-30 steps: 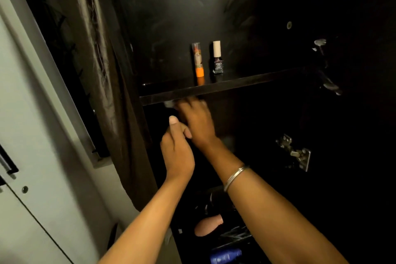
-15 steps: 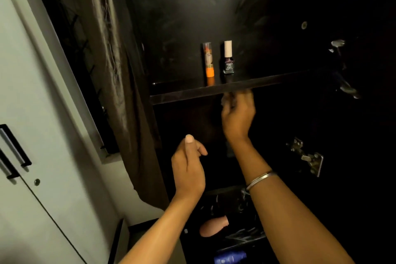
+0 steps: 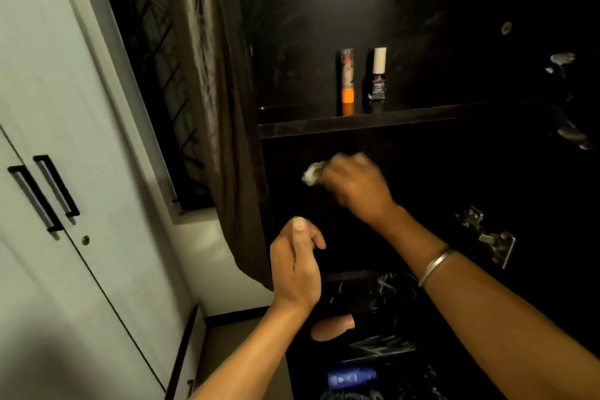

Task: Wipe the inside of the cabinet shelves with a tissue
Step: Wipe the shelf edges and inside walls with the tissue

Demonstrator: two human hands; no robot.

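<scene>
Well, the wiping looks to be somewhere in the middle, though it is hard to say how much has been covered. The right hand (image 3: 355, 187) is curled round a crumpled tissue (image 3: 312, 173) and holds it inside the dark compartment just below the shelf (image 3: 373, 125), close to the cabinet's left wall. That hand is blurred, so I would guess it is in mid-stroke. The left hand (image 3: 297, 265) hangs in front of the cabinet with loosely curled fingers and nothing in it.

On the shelf above stand an orange-based tube (image 3: 347, 81) and a small nail polish bottle (image 3: 378, 75), upright and just beside each other. The back panel behind them shows faint smears, but whether from wiping or from dust I cannot tell. Lower down the cabinet holds dark bundled things, a pinkish object (image 3: 331, 330) and a blue bottle (image 3: 352, 378). That lower part looks untouched, and those things would likely need shifting before a tissue could reach the boards beneath. So I judge that a good deal is left.
</scene>
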